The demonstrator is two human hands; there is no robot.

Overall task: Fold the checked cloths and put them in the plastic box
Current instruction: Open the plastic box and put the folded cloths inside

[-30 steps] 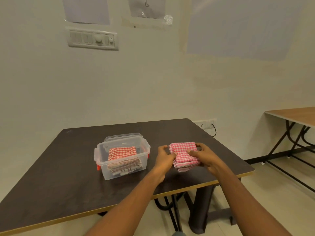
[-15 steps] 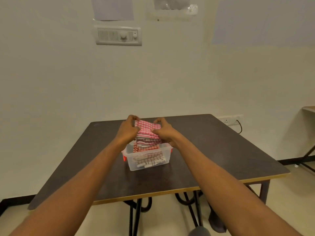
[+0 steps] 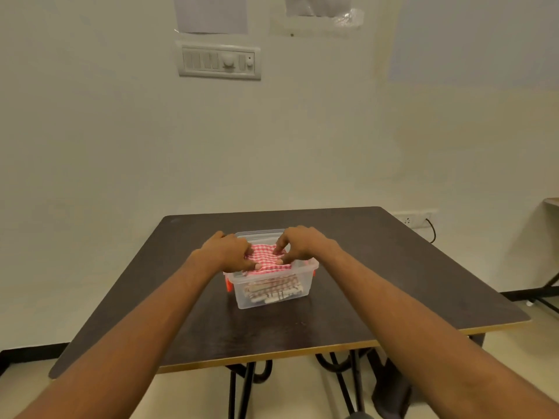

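Observation:
A clear plastic box [image 3: 273,300] with orange clips stands in the middle of the dark table [image 3: 378,276]. A folded pink-and-white checked cloth [image 3: 266,259] lies on top of the pile inside it, level with the rim. Below it, through the front wall, a brown-striped folded cloth [image 3: 273,290] shows. My left hand [image 3: 228,252] presses on the pink cloth's left side, fingers bent onto it. My right hand [image 3: 298,244] presses its right side with fingertips on the cloth. The box's far rim is partly hidden by both hands.
The table's near edge [image 3: 302,353] has a light wooden band. A second table [image 3: 552,202] stands at the far right. A switch panel [image 3: 218,62] and a wall socket [image 3: 416,219] with a cable are on the wall behind.
Both hands carried the pink checked cloth from the table's right side over the box and lowered it in; now it rests on the pile, pressed down.

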